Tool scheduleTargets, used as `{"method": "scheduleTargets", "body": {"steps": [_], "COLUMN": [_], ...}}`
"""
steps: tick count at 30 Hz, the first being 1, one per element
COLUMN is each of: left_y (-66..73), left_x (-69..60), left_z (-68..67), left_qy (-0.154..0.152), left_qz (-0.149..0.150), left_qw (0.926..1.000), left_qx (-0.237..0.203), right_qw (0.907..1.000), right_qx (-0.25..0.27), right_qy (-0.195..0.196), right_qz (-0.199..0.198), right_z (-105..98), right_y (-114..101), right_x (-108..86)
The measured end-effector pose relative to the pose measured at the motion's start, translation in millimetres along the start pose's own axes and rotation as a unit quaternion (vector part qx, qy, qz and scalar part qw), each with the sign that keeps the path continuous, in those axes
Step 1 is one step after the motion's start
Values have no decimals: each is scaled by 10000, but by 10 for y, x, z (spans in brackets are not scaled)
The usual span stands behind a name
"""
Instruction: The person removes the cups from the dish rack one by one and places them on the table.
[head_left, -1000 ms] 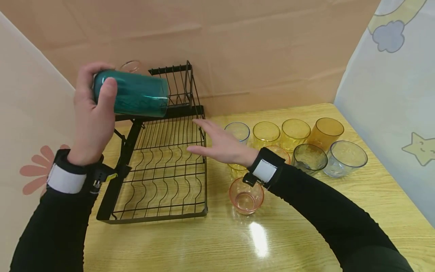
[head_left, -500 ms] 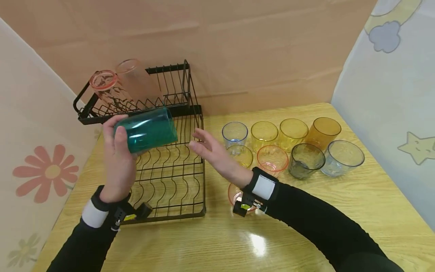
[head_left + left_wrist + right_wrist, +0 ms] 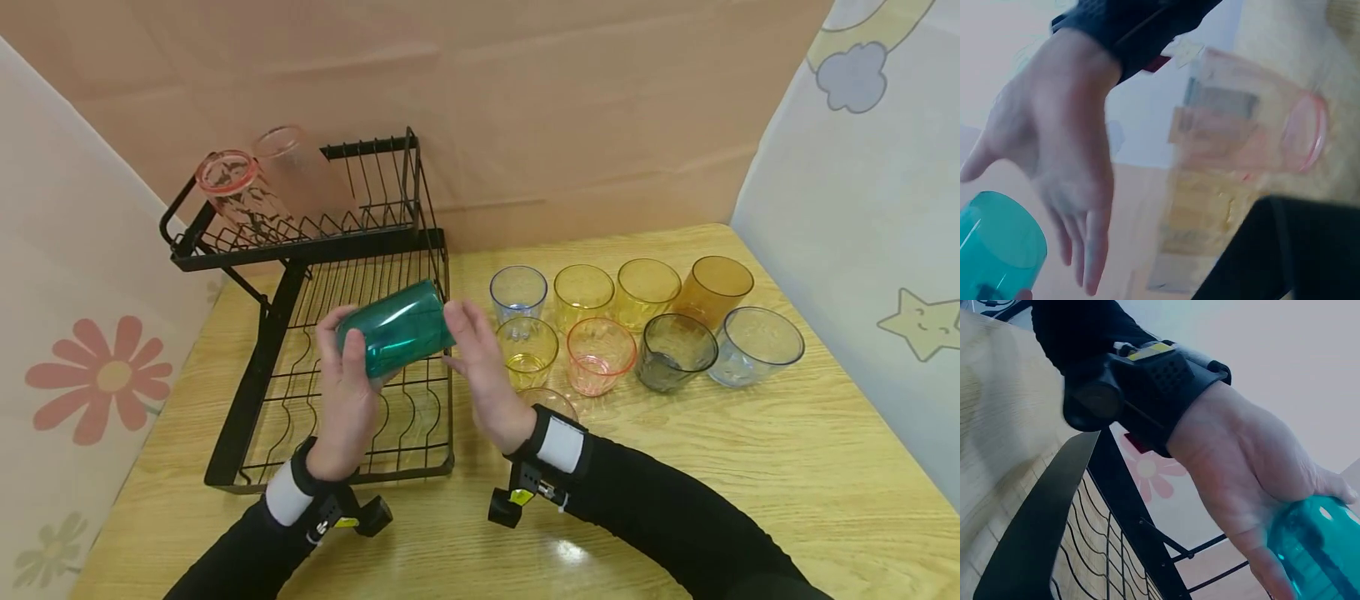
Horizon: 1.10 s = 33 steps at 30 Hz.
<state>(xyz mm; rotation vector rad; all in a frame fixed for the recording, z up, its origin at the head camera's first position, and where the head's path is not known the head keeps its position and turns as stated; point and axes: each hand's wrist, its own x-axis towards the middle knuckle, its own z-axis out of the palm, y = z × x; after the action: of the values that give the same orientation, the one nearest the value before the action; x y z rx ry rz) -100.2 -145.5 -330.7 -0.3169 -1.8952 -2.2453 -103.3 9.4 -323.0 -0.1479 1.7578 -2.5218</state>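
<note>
A teal drinking glass (image 3: 397,329) lies tilted on its side in the air above the dish rack, its mouth toward the right. My left hand (image 3: 347,421) grips it near its base, thumb on the near side; in the right wrist view that hand (image 3: 1241,456) wraps the teal glass (image 3: 1316,550). Close to the rim is my right hand (image 3: 491,387), fingers extended. In the left wrist view the right hand (image 3: 1066,125) appears apart from the teal glass (image 3: 1004,250), holding nothing. Beneath both, the black wire dish rack (image 3: 247,408) stands on the table.
Two pink glasses, one clear red-rimmed (image 3: 228,171) and one paler (image 3: 288,158), stand on the rack's upper tier. Several yellow, amber, grey, blue-rimmed and pink glasses, including a dark grey glass (image 3: 675,354), stand upright on the wooden table (image 3: 750,450) at right.
My left hand has carried the teal glass down and right from the upper tier, bringing it near my right hand. The right hand has shifted slightly down and its fingers have turned upward.
</note>
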Motion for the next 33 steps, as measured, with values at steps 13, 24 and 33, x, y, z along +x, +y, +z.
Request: {"method": "scheduleTargets", "body": {"steps": [13,24,33], "left_y": [-187,-144,74], "left_x": [-94,-35,78], "left_z": [250,350,124], "left_qy": [-371,-1038,-3071], "left_qz": [99,306,-334], "left_qw": [9992,9930,9255], "left_qx": [128,469,2190], "right_qw": [9965,9919,9823], "right_qx": [207,339,-978], "right_qy": [787,1197,370], "right_qz": [202,-266,-1552], "right_z": [-92,-247,-719], "right_y": [1,-142,-399], "right_x": [3,-34,-101]}}
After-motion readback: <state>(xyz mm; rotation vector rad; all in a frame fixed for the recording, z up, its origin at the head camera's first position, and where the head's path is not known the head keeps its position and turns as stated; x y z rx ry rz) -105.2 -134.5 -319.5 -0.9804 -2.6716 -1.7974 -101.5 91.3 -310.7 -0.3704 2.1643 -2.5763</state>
